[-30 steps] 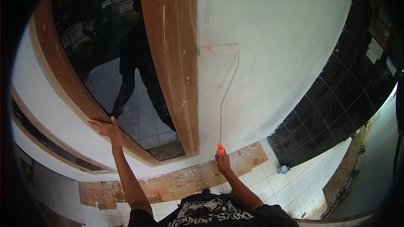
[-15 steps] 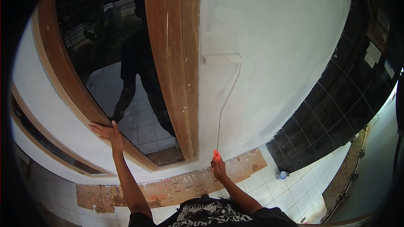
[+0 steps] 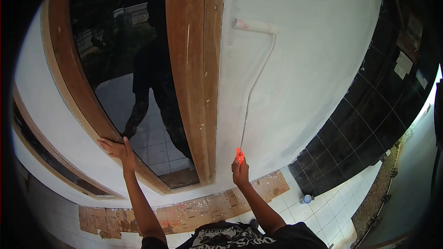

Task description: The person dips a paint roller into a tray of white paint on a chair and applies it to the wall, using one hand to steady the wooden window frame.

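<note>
My right hand (image 3: pixel 240 172) is closed round the orange-red handle of a paint roller (image 3: pixel 254 26). Its long thin rod runs up to a white sleeve, slightly tilted, against the white wall (image 3: pixel 300 78) just right of the wooden window frame (image 3: pixel 191 64). Part of the handle is hidden in my fingers. On the lower left side of the frame lies my left hand (image 3: pixel 121 152), fingers stretched out and flat on the wood, holding nothing. Dark glass (image 3: pixel 152 129) inside the frame reflects a person and a tiled floor.
Paint-spotted cardboard (image 3: pixel 184 215) lies along the foot of the wall on white floor tiles (image 3: pixel 323 210). A small blue-and-white container (image 3: pixel 305 199) stands on the tiles. Black wall tiles (image 3: pixel 341 143) border the white wall at right. A second narrow window (image 3: pixel 50 157) is at far left.
The roller has moved up the wall, its sleeve now higher and more tilted. My right hand has risen slightly with the handle. My left hand stays on the frame; the view has shifted a little.
</note>
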Demonstrator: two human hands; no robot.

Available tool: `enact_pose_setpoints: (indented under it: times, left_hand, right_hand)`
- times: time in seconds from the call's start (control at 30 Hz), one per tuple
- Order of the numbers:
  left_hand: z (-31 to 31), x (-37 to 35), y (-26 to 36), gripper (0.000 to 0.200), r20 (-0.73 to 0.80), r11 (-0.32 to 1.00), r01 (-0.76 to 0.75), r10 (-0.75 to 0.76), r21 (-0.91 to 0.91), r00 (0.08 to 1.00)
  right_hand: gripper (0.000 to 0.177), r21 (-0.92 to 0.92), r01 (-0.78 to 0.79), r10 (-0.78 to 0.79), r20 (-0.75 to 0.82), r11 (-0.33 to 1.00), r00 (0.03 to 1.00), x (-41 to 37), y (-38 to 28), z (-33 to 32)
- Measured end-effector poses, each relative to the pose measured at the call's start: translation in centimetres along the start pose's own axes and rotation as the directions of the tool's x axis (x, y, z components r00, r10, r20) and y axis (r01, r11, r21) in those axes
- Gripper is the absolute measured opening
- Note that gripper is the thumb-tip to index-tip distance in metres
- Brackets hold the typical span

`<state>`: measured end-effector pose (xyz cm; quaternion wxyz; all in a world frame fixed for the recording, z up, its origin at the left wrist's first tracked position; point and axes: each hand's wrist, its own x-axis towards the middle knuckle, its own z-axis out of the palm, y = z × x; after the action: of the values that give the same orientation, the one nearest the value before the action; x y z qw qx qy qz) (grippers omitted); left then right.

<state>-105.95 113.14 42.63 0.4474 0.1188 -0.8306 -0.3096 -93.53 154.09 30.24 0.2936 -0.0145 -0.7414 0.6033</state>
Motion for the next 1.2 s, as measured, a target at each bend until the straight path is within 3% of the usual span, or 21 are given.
enact_pose_setpoints:
  times: [0.13,0.2,0.33,0.43,0.5,0.67,0.73,1.03,1.2]
  left_hand:
    - [0.0,0.0,-0.1,0.095,0.001,1.000,0.014,-0.014,0.020,1.000]
    - [0.0,0.0,0.0,0.096,-0.003,1.000,0.022,-0.022,0.022,1.000]
    - [0.0,-0.2,0.3,0.094,-0.011,1.000,-0.003,0.003,0.016,1.000]
    - [0.0,-0.1,0.3,0.093,-0.016,1.000,-0.013,0.013,0.006,1.000]
    - [-0.1,-0.2,0.4,0.092,-0.013,1.000,-0.006,0.006,0.005,1.000]
    - [-0.1,0.0,0.3,0.094,-0.002,1.000,0.010,-0.010,-0.006,1.000]
    - [-0.1,0.0,0.1,0.095,-0.009,1.000,0.007,-0.007,0.000,1.000]
    - [-0.1,0.0,0.3,0.095,0.009,1.000,0.001,-0.001,-0.014,1.000]
    - [0.1,-0.1,-0.2,0.095,-0.017,1.000,-0.009,0.010,0.011,1.000]
  right_hand:
    - [0.062,-0.059,-0.039,0.041,0.038,0.998,0.998,-6.6,3.2,-0.1]
    - [0.039,-0.127,-0.111,0.109,-0.024,0.986,0.994,-8.1,2.3,-0.2]
    - [0.039,-0.101,-0.135,0.134,-0.014,0.986,0.991,-3.3,-0.3,-1.1]
    - [0.039,-0.092,-0.052,0.049,-0.036,0.994,0.998,0.0,-1.9,-1.2]
    - [0.053,-0.036,0.027,-0.026,0.014,0.999,1.000,0.7,-0.8,-1.0]
    - [0.058,0.032,-0.057,0.054,0.080,0.998,0.995,-6.0,1.9,-0.3]
    - [0.050,0.021,-0.147,0.146,0.060,0.989,0.988,-8.6,2.8,-0.1]
    - [0.042,0.043,-0.029,0.027,0.042,0.999,0.999,0.8,-3.0,0.1]
    - [0.053,-0.003,-0.019,0.019,0.008,1.000,1.000,-2.3,-0.5,0.2]
